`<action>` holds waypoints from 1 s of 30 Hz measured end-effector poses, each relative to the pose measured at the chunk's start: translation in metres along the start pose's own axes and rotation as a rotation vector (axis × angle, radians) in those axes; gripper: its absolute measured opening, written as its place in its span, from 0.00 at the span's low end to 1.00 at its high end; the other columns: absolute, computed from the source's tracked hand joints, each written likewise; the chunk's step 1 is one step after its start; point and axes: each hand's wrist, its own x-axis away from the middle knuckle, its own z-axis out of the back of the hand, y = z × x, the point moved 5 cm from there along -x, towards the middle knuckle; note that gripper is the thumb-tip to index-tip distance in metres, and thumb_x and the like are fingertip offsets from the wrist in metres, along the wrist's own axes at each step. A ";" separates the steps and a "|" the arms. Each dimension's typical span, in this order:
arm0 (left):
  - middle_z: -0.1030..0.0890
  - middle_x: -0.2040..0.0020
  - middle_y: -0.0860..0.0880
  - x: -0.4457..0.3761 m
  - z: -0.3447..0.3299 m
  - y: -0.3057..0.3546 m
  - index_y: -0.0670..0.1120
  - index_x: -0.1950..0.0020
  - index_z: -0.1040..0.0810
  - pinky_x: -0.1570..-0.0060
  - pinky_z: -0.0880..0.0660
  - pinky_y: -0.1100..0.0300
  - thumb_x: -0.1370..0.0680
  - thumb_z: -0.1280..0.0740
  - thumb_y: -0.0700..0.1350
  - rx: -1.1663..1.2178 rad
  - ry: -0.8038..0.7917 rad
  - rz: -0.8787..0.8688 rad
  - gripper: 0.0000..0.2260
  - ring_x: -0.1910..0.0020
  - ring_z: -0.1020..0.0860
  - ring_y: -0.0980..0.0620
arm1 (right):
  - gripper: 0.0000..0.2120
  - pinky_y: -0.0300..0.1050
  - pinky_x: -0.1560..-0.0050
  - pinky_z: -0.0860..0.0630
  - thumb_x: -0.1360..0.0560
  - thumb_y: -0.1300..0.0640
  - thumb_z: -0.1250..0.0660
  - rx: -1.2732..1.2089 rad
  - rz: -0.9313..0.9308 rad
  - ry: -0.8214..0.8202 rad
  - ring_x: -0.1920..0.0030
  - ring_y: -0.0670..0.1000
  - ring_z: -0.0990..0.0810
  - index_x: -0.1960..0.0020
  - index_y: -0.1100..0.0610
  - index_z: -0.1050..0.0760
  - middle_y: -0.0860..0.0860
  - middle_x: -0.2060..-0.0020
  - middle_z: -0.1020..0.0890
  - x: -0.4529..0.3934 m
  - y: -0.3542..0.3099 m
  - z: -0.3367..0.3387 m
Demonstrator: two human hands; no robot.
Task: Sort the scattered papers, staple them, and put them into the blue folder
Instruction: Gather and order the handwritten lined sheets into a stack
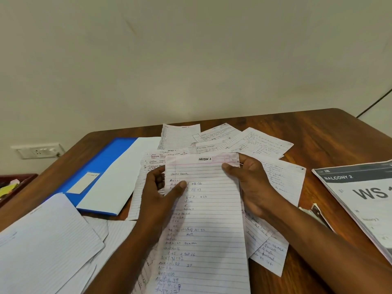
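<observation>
Sorting stage: left hand (pixel 163 187) and right hand (pixel 250 183) each pinch the "Section 1" sheet (pixel 207 219); loose papers (pixel 244 141) cover the counter (pixel 328 132); blue folder (pixel 99 164) lies left; stapling, filing apparently remain.

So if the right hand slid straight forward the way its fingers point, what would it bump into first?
The right hand grips the lined sheet headed SECTION 1, fingers aimed toward the far side of the table. Going on, it would probably meet the scattered handwritten pages lying just beyond, though depth is hard to judge.
</observation>
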 end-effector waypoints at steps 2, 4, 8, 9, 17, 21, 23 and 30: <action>0.15 0.38 0.53 0.000 0.001 -0.001 0.53 0.29 0.25 0.38 0.19 0.46 0.27 0.22 0.49 0.138 -0.087 0.108 0.28 0.39 0.16 0.50 | 0.12 0.51 0.39 0.18 0.19 0.68 0.34 -0.009 0.004 0.004 0.42 0.54 0.14 0.40 0.58 0.18 0.53 0.44 0.12 -0.001 -0.001 0.000; 0.13 0.40 0.51 0.005 -0.001 0.001 0.51 0.31 0.23 0.41 0.17 0.42 0.22 0.26 0.44 0.210 -0.183 0.154 0.19 0.42 0.14 0.46 | 0.12 0.54 0.37 0.19 0.19 0.67 0.34 -0.022 0.000 0.004 0.41 0.55 0.14 0.38 0.59 0.19 0.54 0.43 0.13 -0.001 -0.001 0.000; 0.13 0.39 0.54 0.011 -0.006 0.004 0.54 0.32 0.22 0.39 0.18 0.45 0.21 0.28 0.48 0.159 -0.246 0.102 0.17 0.40 0.14 0.49 | 0.13 0.56 0.35 0.21 0.18 0.66 0.34 -0.022 -0.011 -0.027 0.40 0.56 0.15 0.36 0.58 0.19 0.54 0.42 0.13 -0.001 0.000 -0.002; 0.14 0.38 0.54 0.012 -0.008 0.004 0.54 0.31 0.22 0.38 0.19 0.44 0.22 0.28 0.48 0.165 -0.256 0.105 0.18 0.39 0.15 0.50 | 0.12 0.56 0.34 0.21 0.18 0.65 0.35 -0.018 -0.013 -0.040 0.40 0.56 0.15 0.36 0.58 0.20 0.54 0.41 0.13 0.000 0.001 -0.004; 0.14 0.37 0.53 0.010 -0.007 0.003 0.53 0.30 0.23 0.39 0.18 0.45 0.29 0.24 0.51 0.175 -0.205 0.080 0.27 0.39 0.15 0.49 | 0.12 0.55 0.34 0.21 0.16 0.63 0.37 0.112 0.008 -0.037 0.39 0.53 0.15 0.36 0.55 0.20 0.50 0.41 0.13 -0.002 0.003 -0.005; 0.13 0.39 0.47 0.012 -0.008 0.003 0.48 0.32 0.22 0.48 0.15 0.47 0.27 0.25 0.45 0.270 -0.253 0.157 0.23 0.43 0.13 0.44 | 0.12 0.54 0.33 0.21 0.16 0.63 0.37 0.140 0.027 -0.011 0.40 0.51 0.15 0.38 0.52 0.19 0.48 0.42 0.13 -0.003 0.001 -0.004; 0.14 0.38 0.43 0.014 -0.010 0.001 0.46 0.31 0.22 0.44 0.17 0.40 0.25 0.26 0.43 0.315 -0.298 0.222 0.22 0.42 0.14 0.39 | 0.12 0.56 0.32 0.22 0.16 0.64 0.37 0.115 0.022 0.002 0.39 0.52 0.15 0.38 0.53 0.19 0.49 0.41 0.13 -0.004 0.001 -0.003; 0.13 0.42 0.39 0.021 -0.014 -0.003 0.41 0.37 0.19 0.46 0.16 0.42 0.22 0.28 0.38 0.238 -0.344 0.268 0.13 0.45 0.14 0.37 | 0.12 0.56 0.34 0.21 0.16 0.64 0.37 0.109 0.034 0.014 0.40 0.53 0.15 0.41 0.52 0.18 0.49 0.43 0.13 -0.005 0.002 -0.003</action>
